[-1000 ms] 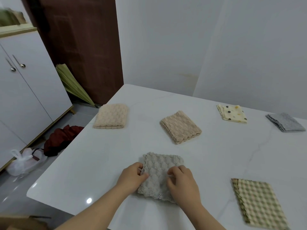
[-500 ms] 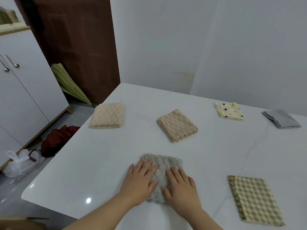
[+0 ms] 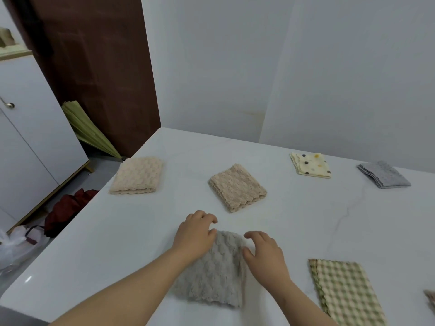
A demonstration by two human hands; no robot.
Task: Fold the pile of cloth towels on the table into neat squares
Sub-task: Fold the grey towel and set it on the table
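Note:
A grey-beige textured towel [image 3: 216,276] lies folded into a rough square near the front of the white table [image 3: 131,234]. My left hand [image 3: 195,235] rests on its far left corner, fingers loosely curled past the far edge. At the towel's right edge, my right hand [image 3: 266,257] arches with curled fingers, the thumb touching the cloth. Neither hand plainly pinches the cloth. Five other folded towels lie spread out: cream [image 3: 137,176], tan [image 3: 237,188], yellow dotted [image 3: 310,164], grey [image 3: 383,174] and green checked [image 3: 346,295].
A sliver of another cloth [image 3: 430,300] shows at the right frame edge. Left of the table stand a white cabinet [image 3: 35,142] and a folded green umbrella [image 3: 89,130]. A dark red cloth [image 3: 68,208] and a plastic bag [image 3: 14,245] lie on the floor.
Both hands pressed flat on the grey-beige towel half a second ago. They have since slid toward its far corners and their fingers have curled.

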